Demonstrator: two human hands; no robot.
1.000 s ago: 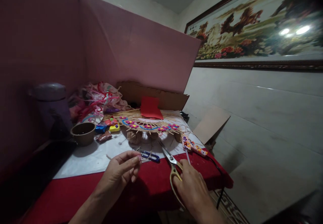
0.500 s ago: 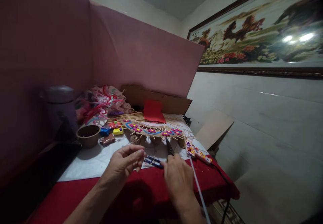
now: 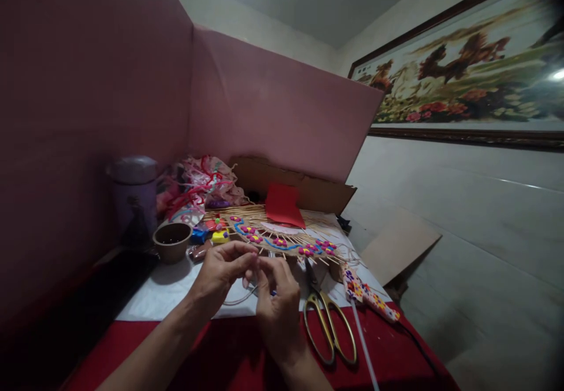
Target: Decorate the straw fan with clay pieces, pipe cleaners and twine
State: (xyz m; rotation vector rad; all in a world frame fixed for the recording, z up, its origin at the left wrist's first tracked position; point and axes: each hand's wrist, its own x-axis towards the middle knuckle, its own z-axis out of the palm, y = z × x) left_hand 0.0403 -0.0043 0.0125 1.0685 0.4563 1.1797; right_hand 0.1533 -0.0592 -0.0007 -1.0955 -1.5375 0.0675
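My left hand (image 3: 227,267) and my right hand (image 3: 279,297) meet above the front of the table, their fingertips pinched together. What they pinch is too small to make out. A thin grey cord (image 3: 240,301) curves just below the fingers; I cannot tell whether it is held. Behind the hands lies a curved cardboard piece (image 3: 291,247) with pink clay flowers, a blue wavy line and thin sticks poking out. Scissors (image 3: 330,326) with brass-coloured handles lie right of my right hand. A bit of blue tool handle (image 3: 274,293) shows behind that hand.
A brown bowl (image 3: 173,244) of dark liquid and a lidded purple tumbler (image 3: 134,203) stand left. Clay packets (image 3: 220,236) sit beside the bowl. Red paper (image 3: 284,204) lies at the back. A flower-patterned glue gun (image 3: 370,294) with a clear stick lies right.
My right hand has let go of the scissors, which now lie on the table, and has moved left to meet my left hand. The view has shifted slightly.
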